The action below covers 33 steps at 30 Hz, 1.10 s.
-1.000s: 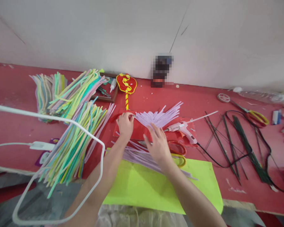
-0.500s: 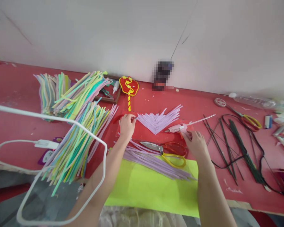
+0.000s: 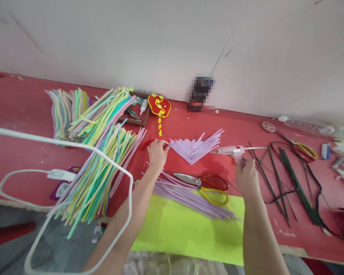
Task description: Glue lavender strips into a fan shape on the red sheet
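My left hand [image 3: 157, 154] rests with curled fingers on the left edge of a red sheet [image 3: 174, 162] that carries a V-shaped fan of lilac pipe cleaners [image 3: 195, 146]. My right hand [image 3: 246, 175] is closed round the handle of a white glue gun [image 3: 232, 150], held level above the table with its nozzle pointing left toward the fan. Scissors with red and yellow handles [image 3: 208, 184] lie between my hands, beside loose lilac pipe cleaners [image 3: 186, 196] on a lime-green sheet [image 3: 186, 229].
Piles of pastel pipe cleaners [image 3: 100, 160] fill the left of the red table [image 3: 23, 137]. A white cable [image 3: 74, 183] loops in front. Green wires [image 3: 292, 179], a black cord and another pair of scissors [image 3: 302, 149] lie right. A red and yellow ornament [image 3: 159, 106] lies near the wall.
My right hand left the red sheet, moved right, gripped the glue gun and lifted it off the table. My left hand stayed on the sheet's edge.
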{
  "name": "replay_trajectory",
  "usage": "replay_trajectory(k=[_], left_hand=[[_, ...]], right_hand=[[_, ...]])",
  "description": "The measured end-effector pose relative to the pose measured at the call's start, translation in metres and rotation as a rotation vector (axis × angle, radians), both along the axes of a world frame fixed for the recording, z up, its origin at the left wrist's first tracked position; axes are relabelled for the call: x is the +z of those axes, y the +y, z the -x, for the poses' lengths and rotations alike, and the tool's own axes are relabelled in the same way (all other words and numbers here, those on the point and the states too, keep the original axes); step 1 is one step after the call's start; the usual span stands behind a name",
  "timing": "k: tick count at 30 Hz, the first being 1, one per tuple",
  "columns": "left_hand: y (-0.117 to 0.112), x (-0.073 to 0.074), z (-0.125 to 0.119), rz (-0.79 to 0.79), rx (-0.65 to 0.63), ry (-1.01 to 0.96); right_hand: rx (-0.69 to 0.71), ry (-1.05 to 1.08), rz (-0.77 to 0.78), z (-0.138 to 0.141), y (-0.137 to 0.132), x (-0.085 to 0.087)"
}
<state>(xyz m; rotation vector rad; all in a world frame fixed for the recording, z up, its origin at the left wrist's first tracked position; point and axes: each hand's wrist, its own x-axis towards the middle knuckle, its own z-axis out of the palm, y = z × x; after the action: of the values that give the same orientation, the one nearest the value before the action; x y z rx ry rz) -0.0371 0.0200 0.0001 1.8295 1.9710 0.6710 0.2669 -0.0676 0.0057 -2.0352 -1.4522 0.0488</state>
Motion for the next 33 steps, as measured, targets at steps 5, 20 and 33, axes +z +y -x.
replay_trajectory(k=[5, 20, 33], left_hand=[[0.0, 0.001, -0.001, -0.005, 0.01, 0.013], [0.002, 0.006, -0.004, 0.029, 0.025, 0.051], [0.005, 0.003, -0.003, 0.033, 0.03, 0.02]], right_hand=[[-0.057, 0.034, -0.175, 0.049, 0.017, 0.05], [0.043, 0.024, -0.007, 0.145, 0.05, 0.002], [0.072, 0.011, 0.129, 0.141, 0.047, 0.01]])
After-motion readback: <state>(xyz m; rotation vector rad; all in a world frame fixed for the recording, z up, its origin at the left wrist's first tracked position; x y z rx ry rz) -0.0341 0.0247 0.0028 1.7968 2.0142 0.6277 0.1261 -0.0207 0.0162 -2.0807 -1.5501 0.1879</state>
